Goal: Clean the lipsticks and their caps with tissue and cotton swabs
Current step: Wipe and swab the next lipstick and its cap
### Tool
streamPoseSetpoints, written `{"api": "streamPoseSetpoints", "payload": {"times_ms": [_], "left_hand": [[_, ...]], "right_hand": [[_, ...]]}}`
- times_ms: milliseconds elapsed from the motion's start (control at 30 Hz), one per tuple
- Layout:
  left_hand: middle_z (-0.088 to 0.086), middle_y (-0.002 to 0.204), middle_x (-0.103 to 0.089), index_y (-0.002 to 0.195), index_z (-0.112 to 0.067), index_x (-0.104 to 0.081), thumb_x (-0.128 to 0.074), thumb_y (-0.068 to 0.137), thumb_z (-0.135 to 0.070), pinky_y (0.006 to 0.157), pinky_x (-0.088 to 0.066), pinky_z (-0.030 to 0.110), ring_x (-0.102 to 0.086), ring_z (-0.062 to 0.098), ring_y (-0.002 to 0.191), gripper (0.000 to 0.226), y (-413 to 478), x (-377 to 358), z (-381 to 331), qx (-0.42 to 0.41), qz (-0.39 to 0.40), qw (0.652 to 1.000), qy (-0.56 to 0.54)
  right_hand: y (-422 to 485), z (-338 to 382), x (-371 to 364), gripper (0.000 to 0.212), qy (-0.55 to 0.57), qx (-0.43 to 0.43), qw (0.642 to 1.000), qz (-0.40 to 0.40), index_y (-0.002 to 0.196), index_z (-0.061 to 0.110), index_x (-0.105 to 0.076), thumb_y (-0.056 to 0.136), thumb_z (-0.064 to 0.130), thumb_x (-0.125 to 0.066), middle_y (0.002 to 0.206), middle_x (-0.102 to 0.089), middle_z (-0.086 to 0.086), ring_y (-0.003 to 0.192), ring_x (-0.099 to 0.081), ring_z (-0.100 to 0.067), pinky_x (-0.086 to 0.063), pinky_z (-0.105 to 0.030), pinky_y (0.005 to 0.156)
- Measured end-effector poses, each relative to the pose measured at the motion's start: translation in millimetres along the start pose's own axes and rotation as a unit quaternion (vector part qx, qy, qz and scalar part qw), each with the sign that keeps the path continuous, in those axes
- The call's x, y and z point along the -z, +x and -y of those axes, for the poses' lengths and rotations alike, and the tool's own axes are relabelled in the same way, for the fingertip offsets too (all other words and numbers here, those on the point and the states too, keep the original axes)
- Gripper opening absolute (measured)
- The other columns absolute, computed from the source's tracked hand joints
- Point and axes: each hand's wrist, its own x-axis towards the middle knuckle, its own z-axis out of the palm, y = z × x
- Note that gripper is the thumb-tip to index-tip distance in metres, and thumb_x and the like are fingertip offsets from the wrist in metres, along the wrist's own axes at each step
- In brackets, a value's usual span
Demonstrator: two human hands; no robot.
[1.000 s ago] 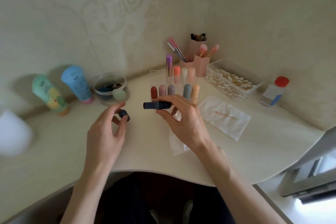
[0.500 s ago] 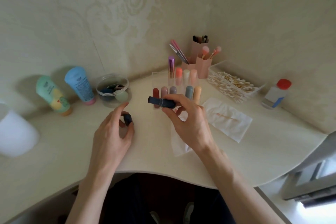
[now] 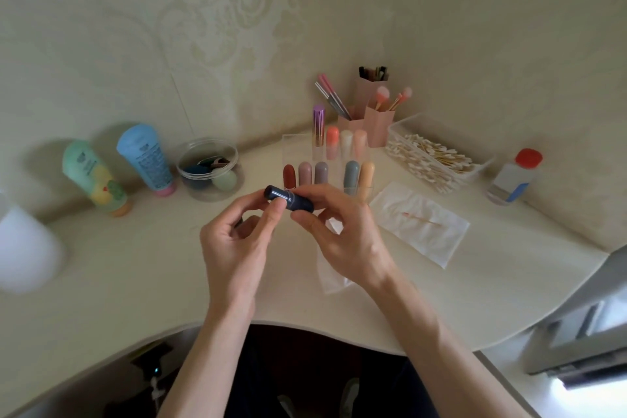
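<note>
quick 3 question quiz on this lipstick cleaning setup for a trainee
1. True or false: the left hand and the right hand both hold the dark blue lipstick.
2. What lies on the tissue? A) a used cotton swab B) a brush C) a cap
3. Fill in: the bottle beside the swab tray has a ___ cap.
Key: 1 true; 2 A; 3 red.

Cream wallpaper (image 3: 203, 27) with a pale floral pattern fills the upper frame. A curved cream desk (image 3: 101, 282) sits in the corner below.
</note>
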Motion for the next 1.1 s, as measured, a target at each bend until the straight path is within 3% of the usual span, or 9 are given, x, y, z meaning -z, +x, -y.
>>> {"api": "streamPoseSetpoints", "payload": {"times_ms": [200,333,433,500,633,733,867,967,1100], "left_hand": [[0.014,0.066,-0.043,0.093,-0.022,-0.082,-0.08,0.086,-0.022,0.058,-0.024,0.039,-0.033,0.023,0.061,0.007,-1,4,2,0.005,0.006,1.0,-0.001],[0.028,0.066,-0.042,0.091,-0.026,-0.082,-0.079,0.087,-0.021,0.059,-0.029,0.036,-0.036,0.025,0.06,0.007,-3,6,3,-0.003,0.002,1.0,0.012],[0.011,0.059,-0.045,0.091,-0.026,-0.082,-0.076,0.088,-0.02,0.057,-0.033,0.029,-0.039,0.018,0.057,0.008,-3,7,4,-0.013,0.018,1.0,0.004],[0.001,0.057,-0.045,0.093,-0.022,-0.08,-0.075,0.089,-0.02,0.056,-0.033,0.023,-0.039,0.016,0.056,0.007,-2,8,5,-0.009,0.029,1.0,-0.002],[0.002,0.063,-0.05,0.097,-0.012,-0.079,-0.075,0.088,-0.022,0.057,-0.037,0.023,-0.041,0.015,0.058,0.014,1,10,5,0.011,0.013,1.0,-0.017],[0.002,0.062,-0.05,0.094,-0.018,-0.081,-0.075,0.088,-0.022,0.06,-0.039,0.023,-0.043,0.015,0.058,0.01,-2,10,2,0.012,0.021,1.0,-0.014],[0.003,0.06,-0.047,0.094,-0.018,-0.08,-0.073,0.09,-0.022,0.06,-0.037,0.023,-0.043,0.015,0.058,0.009,-3,10,2,0.008,0.032,0.999,-0.006],[0.006,0.061,-0.046,0.094,-0.008,-0.076,-0.071,0.092,-0.022,0.06,-0.036,0.024,-0.042,0.015,0.057,0.015,-1,12,3,0.008,0.028,1.0,-0.007],[0.005,0.063,-0.052,0.094,-0.011,-0.078,-0.073,0.09,-0.024,0.06,-0.04,0.024,-0.045,0.016,0.057,0.014,-1,12,3,0.011,0.016,1.0,-0.011]], "right_hand": [[-1,-4,-2,0.022,0.007,-0.027,0.999,0.041,0.124,0.011,-0.071,0.102,0.01,-0.066,0.107,-0.074,0.006,0.092,-0.066,-0.007,-0.046,-0.014,0.084],[-3,-4,-3,0.017,-0.003,-0.028,0.997,0.071,0.119,0.01,-0.069,0.106,0.011,-0.059,0.099,-0.07,0.009,0.088,-0.064,-0.008,-0.048,-0.019,0.079],[-3,-4,-1,0.024,0.001,-0.037,0.996,0.082,0.11,0.006,-0.069,0.111,0.019,-0.049,0.085,-0.066,-0.002,0.072,-0.057,-0.019,-0.049,-0.037,0.068],[-3,-3,0,0.03,0.01,-0.032,0.996,0.084,0.106,0.005,-0.069,0.112,0.023,-0.046,0.081,-0.065,-0.004,0.068,-0.054,-0.02,-0.047,-0.039,0.065],[-2,3,-3,0.029,0.045,-0.018,0.997,0.061,0.127,0.011,-0.068,0.102,0.026,-0.067,0.097,-0.073,0.002,0.077,-0.064,-0.012,-0.053,-0.027,0.074],[-3,0,-6,0.033,0.053,-0.017,0.998,0.013,0.116,0.007,-0.067,0.089,0.017,-0.084,0.1,-0.075,0.0,0.078,-0.066,-0.014,-0.052,-0.021,0.075],[-6,-1,-5,0.015,0.011,-0.039,0.997,0.061,0.109,0.011,-0.07,0.103,0.024,-0.067,0.087,-0.071,0.007,0.076,-0.066,-0.017,-0.055,-0.036,0.075],[-7,2,-6,0.029,-0.035,-0.028,0.994,0.096,0.101,0.014,-0.071,0.109,0.036,-0.054,0.08,-0.067,0.008,0.07,-0.061,-0.019,-0.051,-0.044,0.07],[-5,5,-5,0.03,-0.003,-0.016,0.999,0.037,0.12,0.016,-0.071,0.096,0.032,-0.077,0.094,-0.073,0.006,0.075,-0.062,-0.016,-0.051,-0.026,0.07]]}}
